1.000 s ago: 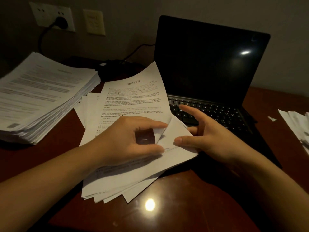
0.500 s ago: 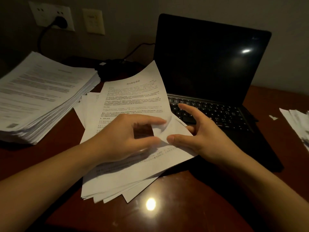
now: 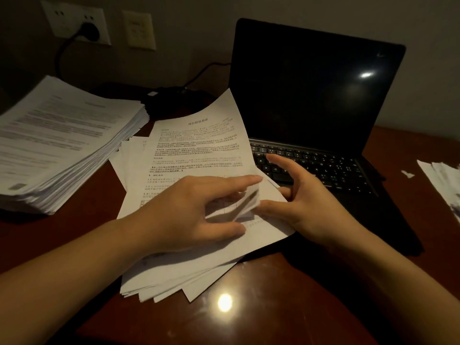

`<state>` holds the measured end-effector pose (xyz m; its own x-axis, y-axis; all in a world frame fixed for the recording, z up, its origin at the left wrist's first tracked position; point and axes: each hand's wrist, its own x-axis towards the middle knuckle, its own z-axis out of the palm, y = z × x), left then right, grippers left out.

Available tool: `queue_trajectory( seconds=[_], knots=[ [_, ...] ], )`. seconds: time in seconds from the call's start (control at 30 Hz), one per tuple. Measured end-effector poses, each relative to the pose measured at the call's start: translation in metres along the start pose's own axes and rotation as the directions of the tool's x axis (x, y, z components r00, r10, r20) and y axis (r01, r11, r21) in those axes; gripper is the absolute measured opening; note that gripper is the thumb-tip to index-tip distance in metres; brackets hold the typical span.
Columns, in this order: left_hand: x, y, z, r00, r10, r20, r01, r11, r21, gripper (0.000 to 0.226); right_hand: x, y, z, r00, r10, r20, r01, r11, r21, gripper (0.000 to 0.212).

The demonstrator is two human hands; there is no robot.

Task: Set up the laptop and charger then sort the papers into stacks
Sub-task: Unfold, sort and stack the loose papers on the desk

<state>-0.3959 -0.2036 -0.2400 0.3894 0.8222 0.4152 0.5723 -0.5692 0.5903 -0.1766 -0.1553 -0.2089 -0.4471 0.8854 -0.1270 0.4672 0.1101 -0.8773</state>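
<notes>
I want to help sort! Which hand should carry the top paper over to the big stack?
Probably the left hand: it lies on the top sheet, and the tall stack sits on its side. The right hand only touches the corner.

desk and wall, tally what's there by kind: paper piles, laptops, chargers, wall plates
paper piles: 3, tall stack, loose middle pile, right-edge sheets
laptop: 1
charger: 1
wall plates: 2, socket plate, cream plate
total: 7
</notes>
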Motion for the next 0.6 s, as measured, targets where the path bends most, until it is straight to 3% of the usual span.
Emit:
queue_trajectory(
  seconds=[0.13, 0.23, 0.33, 0.47, 0.6],
  knots=[
    [0.000, 0.002, 0.001, 0.999, -0.043, -0.014, 0.043, 0.999, 0.004, 0.073, 0.000, 0.001, -0.003, 1.000, -0.010, 0.011, 0.009, 1.000, 0.029, 0.100],
    [0.001, 0.001, 0.000, 0.995, -0.018, -0.100, 0.030, 0.993, 0.117, 0.057, -0.001, -0.003, -0.017, 0.986, 0.031, 0.163, -0.047, 0.994, 0.096, 0.102],
    [0.000, -0.001, -0.001, 0.991, 0.052, -0.121, -0.029, 0.982, 0.188, 0.035, -0.002, -0.005, -0.028, 0.965, 0.060, 0.254, -0.077, 0.995, 0.058, 0.102],
    [0.000, 0.001, 0.002, 0.988, 0.042, -0.149, -0.014, 0.984, 0.180, 0.041, -0.002, -0.003, -0.030, 0.985, 0.053, 0.166, -0.066, 0.995, 0.076, 0.100],
    [0.000, 0.007, 0.000, 0.993, 0.023, -0.118, -0.011, 0.995, 0.103, 0.054, -0.002, -0.005, -0.038, 0.998, 0.044, -0.041, -0.036, 0.982, 0.184, 0.098]
  ],
)
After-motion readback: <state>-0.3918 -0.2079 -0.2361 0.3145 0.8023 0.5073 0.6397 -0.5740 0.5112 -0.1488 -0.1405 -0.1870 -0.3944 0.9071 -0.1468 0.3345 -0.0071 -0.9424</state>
